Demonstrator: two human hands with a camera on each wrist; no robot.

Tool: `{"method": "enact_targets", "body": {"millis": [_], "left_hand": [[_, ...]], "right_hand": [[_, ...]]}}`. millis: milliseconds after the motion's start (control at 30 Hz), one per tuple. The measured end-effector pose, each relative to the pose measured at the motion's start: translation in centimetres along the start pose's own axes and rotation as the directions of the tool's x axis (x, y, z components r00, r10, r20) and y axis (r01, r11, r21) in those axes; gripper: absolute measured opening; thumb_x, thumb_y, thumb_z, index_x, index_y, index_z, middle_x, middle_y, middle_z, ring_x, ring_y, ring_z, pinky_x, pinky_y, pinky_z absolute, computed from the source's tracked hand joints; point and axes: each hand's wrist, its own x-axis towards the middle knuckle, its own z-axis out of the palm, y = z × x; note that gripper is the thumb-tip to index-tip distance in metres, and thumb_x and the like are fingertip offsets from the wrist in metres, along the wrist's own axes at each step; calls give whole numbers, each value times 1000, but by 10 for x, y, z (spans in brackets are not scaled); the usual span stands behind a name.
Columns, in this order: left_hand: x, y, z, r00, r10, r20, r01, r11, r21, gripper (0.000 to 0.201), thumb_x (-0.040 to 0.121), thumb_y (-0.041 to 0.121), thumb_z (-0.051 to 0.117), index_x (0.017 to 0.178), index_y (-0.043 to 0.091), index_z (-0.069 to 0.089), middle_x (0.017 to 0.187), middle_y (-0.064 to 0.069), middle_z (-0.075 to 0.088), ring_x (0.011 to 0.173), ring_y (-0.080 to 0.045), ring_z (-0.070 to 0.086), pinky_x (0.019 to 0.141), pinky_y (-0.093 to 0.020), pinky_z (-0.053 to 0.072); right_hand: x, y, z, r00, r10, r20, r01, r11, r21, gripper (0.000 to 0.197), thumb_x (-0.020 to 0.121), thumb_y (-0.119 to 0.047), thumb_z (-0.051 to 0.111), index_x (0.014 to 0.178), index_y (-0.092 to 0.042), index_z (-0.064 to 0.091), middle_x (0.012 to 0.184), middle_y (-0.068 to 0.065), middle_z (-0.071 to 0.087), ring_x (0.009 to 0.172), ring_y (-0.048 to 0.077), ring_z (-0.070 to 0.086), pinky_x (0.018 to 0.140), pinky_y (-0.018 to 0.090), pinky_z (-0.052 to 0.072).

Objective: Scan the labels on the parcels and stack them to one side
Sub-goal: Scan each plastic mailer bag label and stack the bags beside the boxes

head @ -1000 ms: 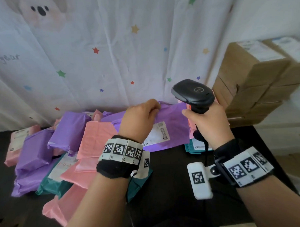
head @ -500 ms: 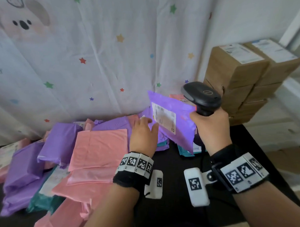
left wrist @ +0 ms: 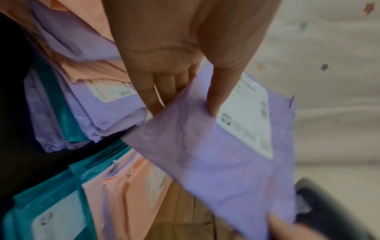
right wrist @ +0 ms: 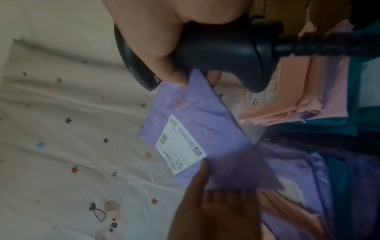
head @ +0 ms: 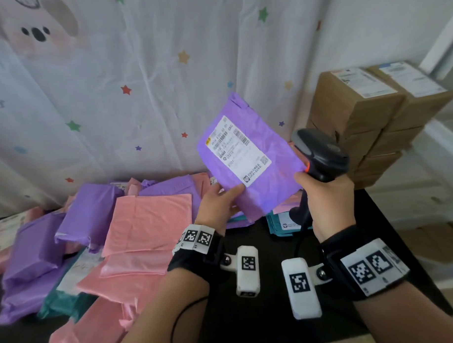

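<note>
A purple parcel (head: 267, 185) (left wrist: 216, 162) (right wrist: 207, 113) is held up above the table, tilted, with its white label (head: 239, 151) (left wrist: 246, 116) (right wrist: 180, 146) facing me. My left hand (head: 218, 199) (left wrist: 164, 56) (right wrist: 205, 203) pinches its lower left corner, thumb on the front beside the label. My right hand (head: 326, 196) grips the handle of a black barcode scanner (head: 319, 152) (right wrist: 216, 53) at the parcel's right edge, and its thumb touches that edge. A purple glow falls on the parcel's lower part.
Several pink, purple and teal parcels (head: 145, 220) lie piled on the left of the black table (head: 263, 311). Teal and pink parcels (head: 283, 223) sit under the scanner. Stacked cardboard boxes (head: 367, 120) stand at the right. A star-printed curtain (head: 140, 84) hangs behind.
The purple parcel has been lifted off the pile and turned so its label faces me. My left hand shifted to its lower corner, and the scanner moved right beside it.
</note>
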Motion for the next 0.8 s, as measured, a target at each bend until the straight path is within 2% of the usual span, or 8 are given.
{"method": "enact_targets", "body": {"millis": [67, 133, 200, 267, 367, 533, 633, 800], "left_hand": [[1, 5, -7, 994, 97, -39, -100, 992, -79, 28, 86, 3, 64, 113, 11, 64, 113, -13, 69, 104, -30, 66, 86, -41, 54], [2, 10, -13, 969, 220, -113, -221, 975, 12, 23, 84, 2, 65, 107, 8, 67, 105, -11, 72, 100, -27, 67, 88, -40, 53], [3, 15, -19, 916, 364, -170, -318, 916, 244, 12, 81, 4, 68, 85, 16, 66, 78, 11, 72, 74, -6, 66, 69, -26, 52], [3, 16, -23, 875, 445, -188, -343, 846, 409, 22, 80, 5, 69, 71, 21, 57, 58, 19, 61, 56, 4, 53, 53, -15, 42], [2, 12, -26, 866, 463, -188, -326, 808, 491, 10, 80, 4, 66, 84, 13, 63, 72, 10, 65, 66, -8, 57, 61, -21, 46], [2, 0, -28, 898, 413, -153, -286, 810, 512, 16, 83, 2, 63, 93, 14, 63, 81, 3, 68, 71, -12, 59, 64, -19, 47], [2, -6, -28, 922, 359, -147, -251, 842, 478, 19, 84, 2, 62, 102, 8, 64, 88, -4, 71, 78, -17, 62, 74, -32, 51], [2, -10, -29, 927, 341, -157, -232, 850, 474, 22, 83, 2, 63, 105, 7, 65, 90, -6, 73, 84, -25, 67, 78, -39, 53]], "right_hand": [[-1, 7, -2, 1000, -7, 6, 7, 999, -37, 8, 72, -6, 72, 75, -8, 65, 58, -9, 65, 53, 2, 60, 50, 18, 46], [-3, 15, -2, 1000, -2, 24, 5, 995, -99, 9, 73, -8, 73, 77, -8, 65, 63, -4, 68, 60, 8, 65, 57, 27, 52], [-6, 21, 0, 999, 11, 43, -4, 987, -160, 13, 77, -13, 76, 75, -18, 65, 72, 2, 70, 72, 20, 70, 69, 37, 55], [-8, 23, 1, 998, 8, 60, 2, 984, -179, 17, 78, -16, 77, 70, -25, 65, 72, 0, 70, 75, 22, 69, 72, 39, 54], [-13, 21, 5, 990, -13, 138, 43, 974, -221, 19, 79, -16, 78, 67, -26, 66, 68, -2, 70, 72, 17, 68, 72, 37, 53], [-22, 22, 13, 962, 53, 268, 19, 966, -259, 14, 80, -9, 74, 71, -2, 66, 63, 16, 65, 58, 15, 64, 71, 55, 58], [-26, 25, 15, 947, 79, 312, 8, 963, -268, 14, 80, -13, 73, 70, -4, 66, 65, 16, 67, 62, 20, 68, 71, 58, 57], [-27, 27, 15, 939, 81, 333, 16, 960, -281, 12, 76, -14, 70, 66, -10, 65, 63, 12, 67, 61, 20, 68, 68, 58, 57]]}}
